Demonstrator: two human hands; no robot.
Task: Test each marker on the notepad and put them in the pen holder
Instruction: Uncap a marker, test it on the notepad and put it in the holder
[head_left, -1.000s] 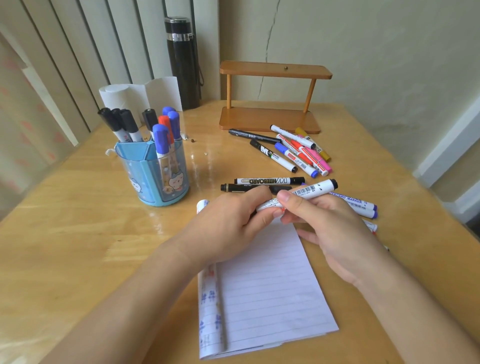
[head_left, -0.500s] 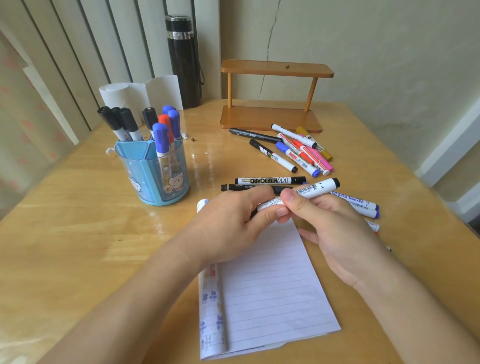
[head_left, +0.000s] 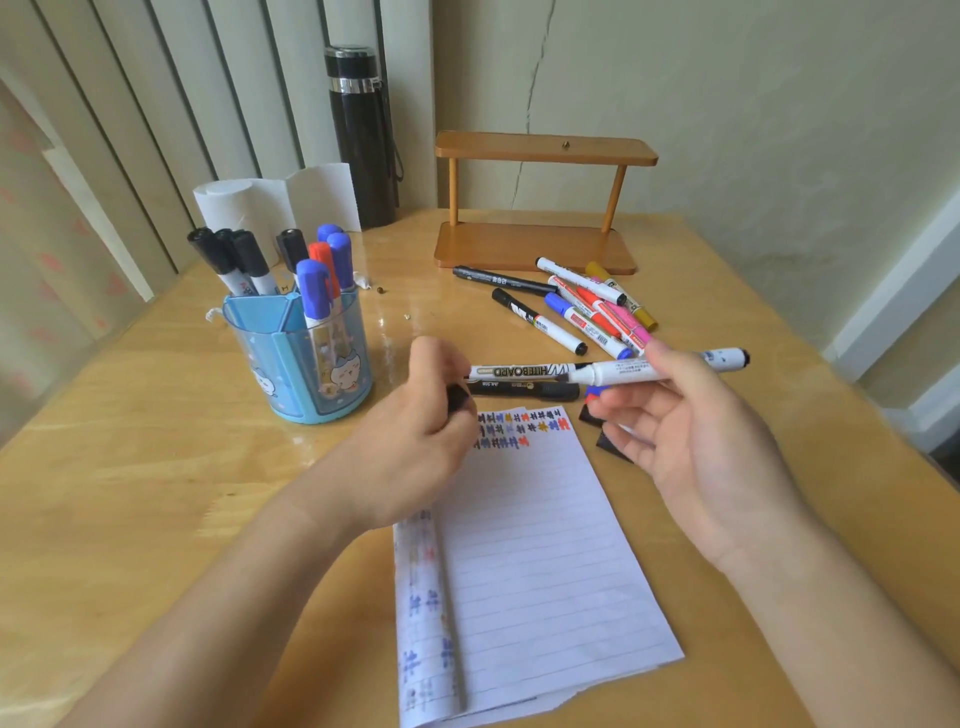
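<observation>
Right hand (head_left: 691, 431) pinches a white marker (head_left: 623, 370) between thumb and fingers, roughly level above the bench (head_left: 130, 441), bare black tip pointing left. I can't read its label, too blurred. Left hand (head_left: 415, 431) is curled round a black cap (head_left: 457, 399), over the notepad's top-left corner. Notepad (head_left: 545, 545) lies flat, with coloured test scribbles (head_left: 524, 428) along the top edge. Just beyond it lie two markers: one reads "WHITEBOARD" (head_left: 524, 370), upside down from my view; the black one (head_left: 524, 388) beside it is unreadable. Blue pen holder (head_left: 298, 358) at left holds black-, blue- and red-capped markers. A loose marker pile (head_left: 592, 306) sits in front of the wooden rack (head_left: 540, 208).
</observation>
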